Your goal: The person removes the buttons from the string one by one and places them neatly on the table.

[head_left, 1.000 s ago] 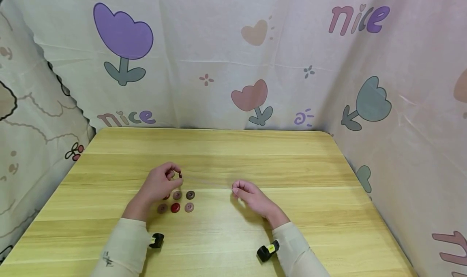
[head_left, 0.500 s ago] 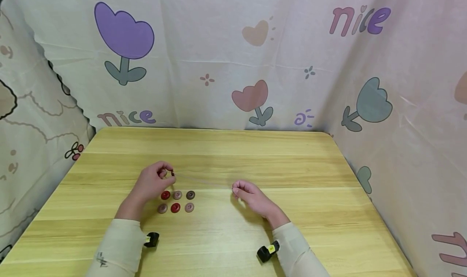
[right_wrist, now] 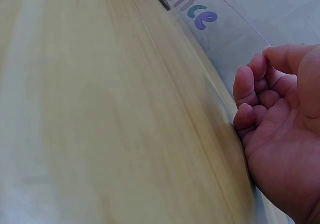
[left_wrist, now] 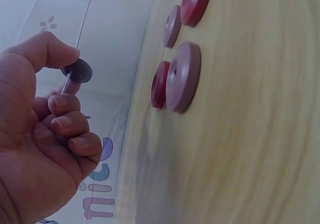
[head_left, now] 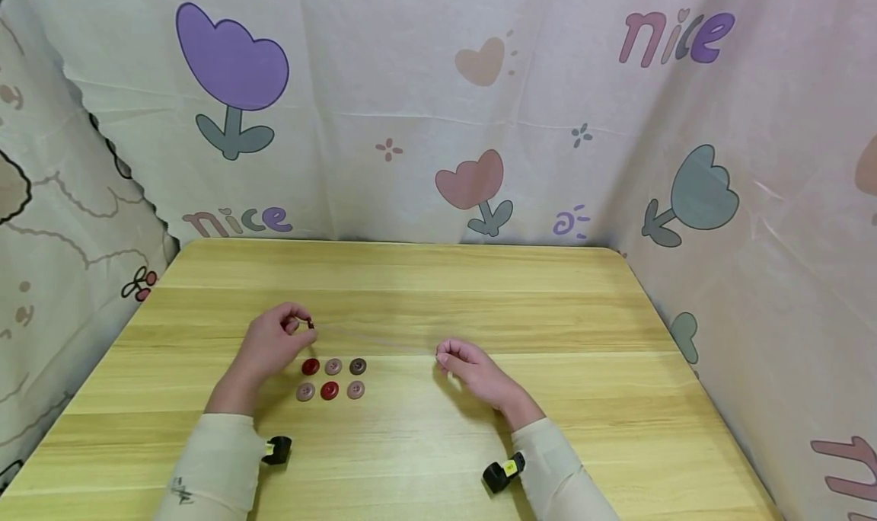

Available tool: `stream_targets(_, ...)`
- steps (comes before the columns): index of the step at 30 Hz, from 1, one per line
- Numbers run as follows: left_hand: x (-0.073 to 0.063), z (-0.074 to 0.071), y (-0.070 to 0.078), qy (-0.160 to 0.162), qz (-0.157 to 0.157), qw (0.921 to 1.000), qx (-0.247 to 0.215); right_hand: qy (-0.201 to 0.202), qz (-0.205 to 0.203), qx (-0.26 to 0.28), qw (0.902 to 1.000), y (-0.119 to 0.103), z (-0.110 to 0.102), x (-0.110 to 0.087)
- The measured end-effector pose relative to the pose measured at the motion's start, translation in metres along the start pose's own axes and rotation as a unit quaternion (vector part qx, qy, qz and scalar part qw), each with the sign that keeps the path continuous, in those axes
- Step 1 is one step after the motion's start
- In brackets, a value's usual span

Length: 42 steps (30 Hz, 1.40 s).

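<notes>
My left hand (head_left: 274,342) is raised over the table, beside the rows of buttons. Between thumb and forefinger it pinches a dark button (left_wrist: 81,71), held on edge. A thin pale thread (left_wrist: 86,13) runs from this button across to my right hand (head_left: 474,369). There, thumb and forefinger pinch the thread's end, with the other fingers curled toward the palm. Several buttons lie flat in two rows below the left hand: a red button (head_left: 310,366) in the far row, another red button (head_left: 330,390) in the near row, a dark button (head_left: 358,366), and mauve ones.
The light wooden table (head_left: 548,300) extends around both hands. Behind it hangs a printed curtain (head_left: 384,64) with tulips and lettering, continuing along both sides. Small black cameras are strapped to both wrists.
My left hand has drifted leftward with the dark button, uncovering the red button in the far row. The span of thread between the hands has lengthened. My right hand has stayed in place.
</notes>
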<state>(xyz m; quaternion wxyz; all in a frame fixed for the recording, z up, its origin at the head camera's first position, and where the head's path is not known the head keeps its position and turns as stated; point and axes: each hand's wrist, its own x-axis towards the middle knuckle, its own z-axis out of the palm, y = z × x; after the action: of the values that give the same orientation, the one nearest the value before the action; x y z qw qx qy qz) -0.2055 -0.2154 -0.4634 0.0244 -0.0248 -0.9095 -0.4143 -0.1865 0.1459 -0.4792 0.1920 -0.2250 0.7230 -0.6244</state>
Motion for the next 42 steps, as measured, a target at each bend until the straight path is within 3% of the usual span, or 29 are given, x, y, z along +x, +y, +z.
stream_targets(20,-0.007,-0.019,-0.016,0.041,-0.024,0.9986,0.022,-0.006,-0.003,0.002,1.0,0.001,-0.002,0.001)
stream_targets(33,-0.012,-0.025,-0.017,0.047,-0.04,0.9978,0.022,0.0,-0.007,0.007,1.0,0.003,-0.002,0.0)
stream_targets(42,-0.019,-0.015,-0.006,0.013,0.004,0.9997,0.019,-0.002,-0.007,0.007,0.9999,0.003,-0.002,-0.001)
